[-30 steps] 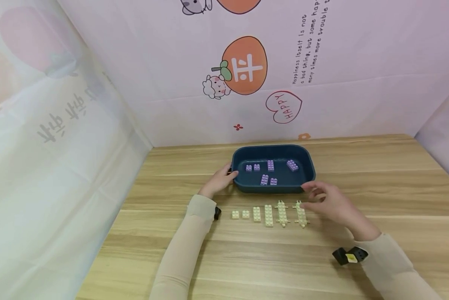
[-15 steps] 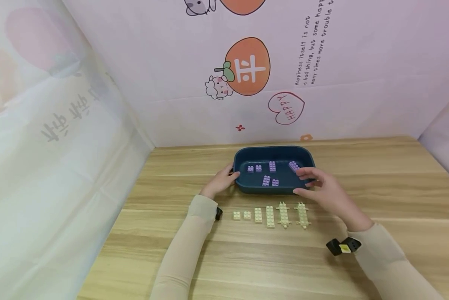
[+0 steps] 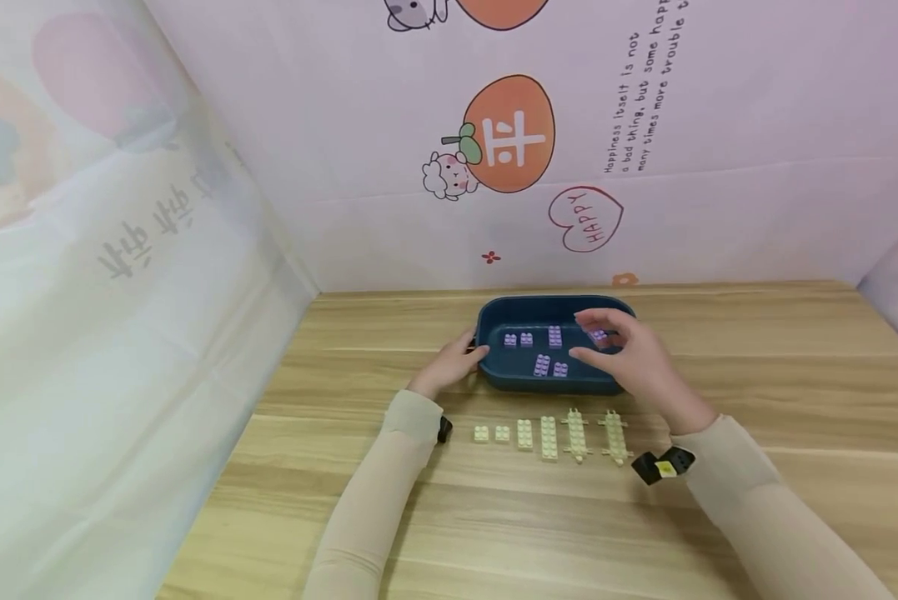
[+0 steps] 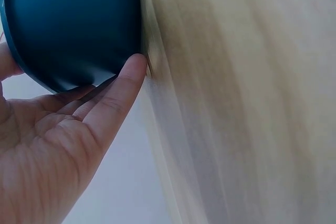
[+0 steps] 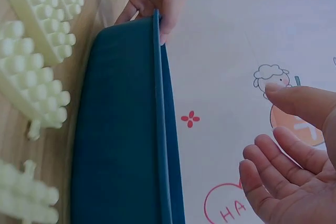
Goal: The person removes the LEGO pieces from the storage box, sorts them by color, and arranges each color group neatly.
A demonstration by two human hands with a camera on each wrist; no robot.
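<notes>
A dark blue tray (image 3: 549, 384) stands on the table with several purple building bricks (image 3: 554, 336) inside. My left hand (image 3: 449, 367) holds its left end, thumb over the rim and fingers along the outer wall, as the left wrist view also shows. Over the tray's right part hovers my right hand (image 3: 636, 362), thumb and fingers spread apart with nothing between them. The right wrist view shows that palm (image 5: 294, 182) bare. Behind its fingers, a purple brick (image 3: 597, 336) in the tray's right part is partly hidden.
In front of the tray lies a row of pale yellow bricks (image 3: 549, 437), running from small ones on the left to two long pieces with axle pins (image 3: 615, 437) on the right. A printed cloth wall (image 3: 388, 217) rises behind the wooden table (image 3: 539, 517).
My right hand has moved up and left, from beside the tray's front right corner to above its inside. My left hand keeps its hold on the tray. The camera view has shifted slightly.
</notes>
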